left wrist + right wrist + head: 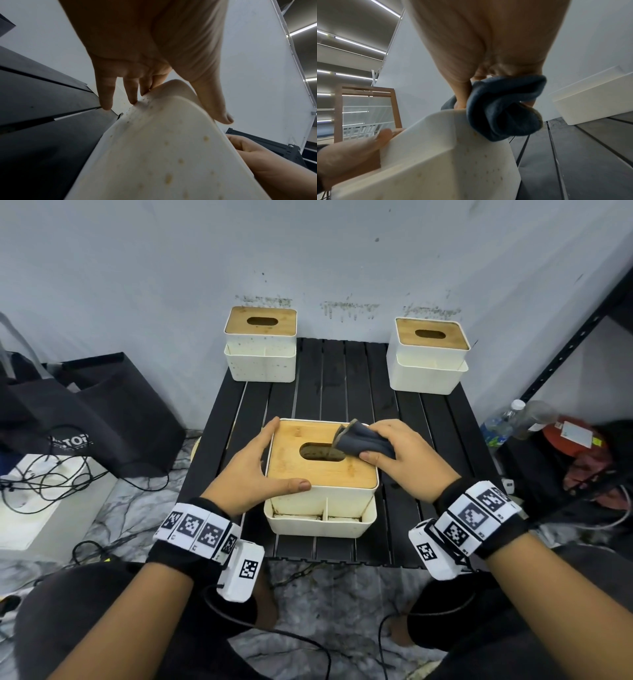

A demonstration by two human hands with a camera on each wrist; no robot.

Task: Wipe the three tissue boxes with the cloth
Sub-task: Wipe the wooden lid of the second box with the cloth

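My left hand [255, 470] braces the near tissue box [322, 501]: the fingers lie straight along its left wall and the thumb reaches across the front edge of the bamboo lid [294, 470], so the hand presses against the box rather than closing round it. In the left wrist view those fingers [106, 97] run down the box's white corner. My right hand [400, 455] has its fingers and thumb curled round a bunched dark blue cloth [363, 440], which sits on the lid's right rear part, its edge just beside the oval slot [320, 451]. The right wrist view shows the cloth [501, 108] wadded under the hand at the box's upper edge, and small yellowish specks on the white wall.

This box stands at the near middle of a black slatted table [342, 385]. Two more tissue boxes stand at the far corners, one left [260, 344], one right [428, 354], well apart. A black bag [102, 412] lies left of the table; plastic bottles [513, 419] lie to its right.
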